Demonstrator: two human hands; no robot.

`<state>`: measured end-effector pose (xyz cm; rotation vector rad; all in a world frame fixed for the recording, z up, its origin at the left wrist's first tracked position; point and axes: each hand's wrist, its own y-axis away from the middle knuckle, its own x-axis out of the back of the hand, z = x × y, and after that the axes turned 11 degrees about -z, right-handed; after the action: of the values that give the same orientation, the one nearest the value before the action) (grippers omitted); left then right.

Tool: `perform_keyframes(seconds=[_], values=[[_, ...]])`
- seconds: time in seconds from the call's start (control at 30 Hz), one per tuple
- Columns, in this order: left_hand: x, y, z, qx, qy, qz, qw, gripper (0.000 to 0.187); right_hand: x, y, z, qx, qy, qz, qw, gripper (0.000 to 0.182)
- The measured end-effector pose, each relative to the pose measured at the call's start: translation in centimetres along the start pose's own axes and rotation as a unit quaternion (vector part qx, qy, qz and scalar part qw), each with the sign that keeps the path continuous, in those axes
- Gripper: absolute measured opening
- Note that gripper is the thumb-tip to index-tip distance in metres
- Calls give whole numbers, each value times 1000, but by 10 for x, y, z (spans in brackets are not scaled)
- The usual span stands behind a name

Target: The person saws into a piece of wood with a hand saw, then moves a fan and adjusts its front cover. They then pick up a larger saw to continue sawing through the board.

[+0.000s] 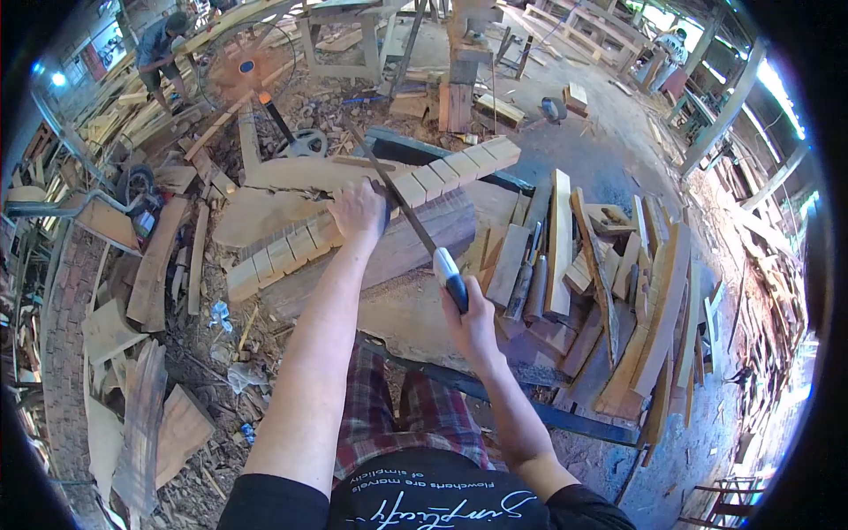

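Observation:
A hand saw [402,201] with a grey and black handle is gripped in my right hand [470,322]. Its long blade slants up and left across a pale wooden beam [309,237], close beside my left hand. Several evenly spaced cuts run across this beam on both sides of the blade. My left hand [358,210] presses down on the beam with bent fingers, which appear to hold it; the fingertips are partly hidden. Something dark that I cannot make out shows at the hand's right edge. Under the beam lies a thicker, darker wood block [380,252].
Stacked planks and offcuts [565,274] lie on the workbench to my right. Beyond the beam lies a wide wood slab [265,208]. A round fan [247,68] stands at the back left. One person [163,53] bends there; another [670,53] is far right.

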<state>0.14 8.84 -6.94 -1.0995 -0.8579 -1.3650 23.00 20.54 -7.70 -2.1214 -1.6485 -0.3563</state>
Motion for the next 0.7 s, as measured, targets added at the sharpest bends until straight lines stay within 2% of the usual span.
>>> perform_keyframes(seconds=[0.03,0.1,0.13,0.17,0.23,0.3,0.37,0.43,0.53,0.57,0.63,0.67,0.7], values=[[1,-1,-1,-3,-3,3,1000,29,2,2,-2,2,-4,4,1000,17],[-5,2,-3,-11,4,41,999,31,13,23,-3,-52,-9,-19,998,17],[-5,2,0,-10,10,41,999,31,21,48,-6,-36,5,4,999,15],[-3,4,2,-6,10,40,999,30,30,76,-6,-67,39,7,997,14],[1,1,3,7,15,37,999,29,38,129,15,-140,-38,14,989,16],[1,3,5,9,9,17,1000,29,38,127,3,-141,-37,10,989,16],[3,5,5,1,16,8,1000,30,28,79,-20,-117,13,24,993,16],[5,2,3,-1,20,11,1000,30,10,24,-10,-60,10,6,998,18],[-13,-7,-6,2,27,27,999,32,2,-11,0,-19,28,-3,999,20],[-16,-10,-6,5,22,37,999,32,4,-2,2,10,30,17,999,21],[-14,1,4,8,23,16,1000,29,15,24,2,-38,-23,-34,998,19],[-11,12,9,18,26,17,999,29,17,37,-5,-31,-13,-28,999,18],[-4,25,15,-16,34,16,999,28,18,48,-11,-27,-5,-20,999,17]])
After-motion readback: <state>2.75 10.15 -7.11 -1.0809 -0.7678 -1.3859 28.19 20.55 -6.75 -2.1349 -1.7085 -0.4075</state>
